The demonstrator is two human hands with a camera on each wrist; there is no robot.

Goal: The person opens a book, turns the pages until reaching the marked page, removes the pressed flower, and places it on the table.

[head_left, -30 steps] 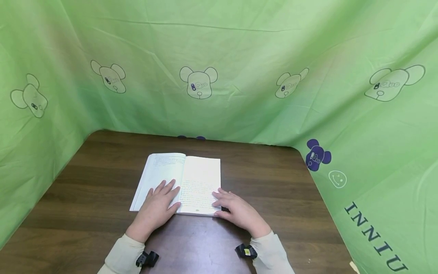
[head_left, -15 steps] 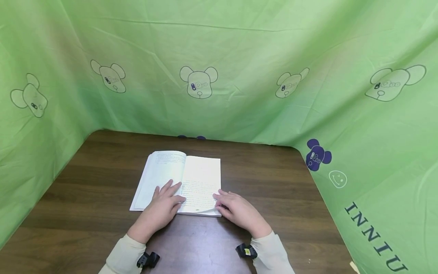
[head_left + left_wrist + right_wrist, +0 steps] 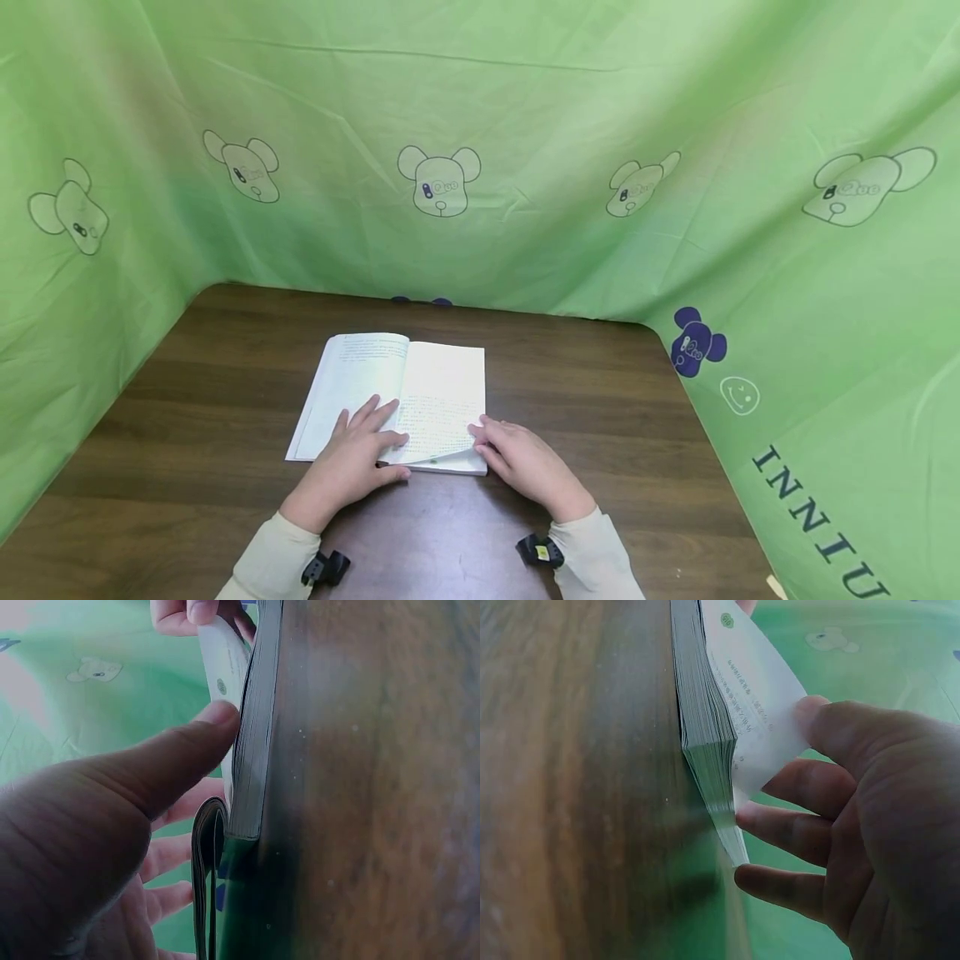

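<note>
A book [image 3: 444, 371] lies open on the wooden table, a thicker stack of pages under its right side. My left hand [image 3: 348, 462] rests on the left page with fingers spread, its thumb by the book's near edge. At the lower right corner, my right hand [image 3: 528, 462] pinches a page [image 3: 757, 712] between thumb and index finger. That corner is bent up off the stack, and the right wrist view shows other fingers touching the page edges [image 3: 705, 712] below. From the left wrist view, the left thumb [image 3: 180, 754] lies near the raised page's lower edge.
The brown table [image 3: 600, 392] extends around the book on all sides. A green cloth [image 3: 525, 100] with bear-head prints hangs behind it and along both sides. Black wrist devices [image 3: 326, 569] are strapped over light sleeves.
The right hand has moved from resting on the page to pinching its lower right corner, which has lifted. The left hand shifted slightly right, and its thumb spread toward the near edge.
</note>
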